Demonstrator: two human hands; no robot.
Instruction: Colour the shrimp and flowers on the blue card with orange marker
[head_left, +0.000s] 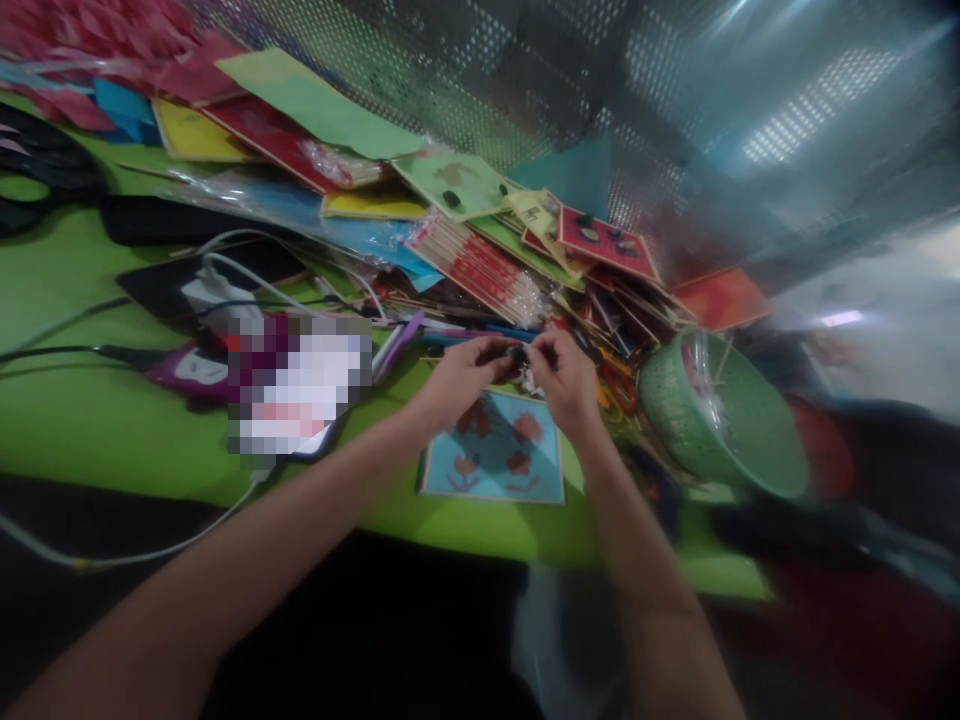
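Note:
My left hand (463, 378) and my right hand (564, 377) meet above a light blue card (496, 462) with red-brown shapes on it. The fingers of both hands are pinched together on a small dark object (516, 353) held between them; it is too small and blurred to name. The card lies flat on the green table (97, 420), just under my wrists.
A green bowl (750, 440) holding clear plastic stands to the right. Behind the hands lie a bundle of red-and-white sticks (484, 268), many coloured cards, orange-handled scissors (616, 380) and pens. A blurred-out phone-like device (300, 385) and white cables lie at the left. Perforated metal panel behind.

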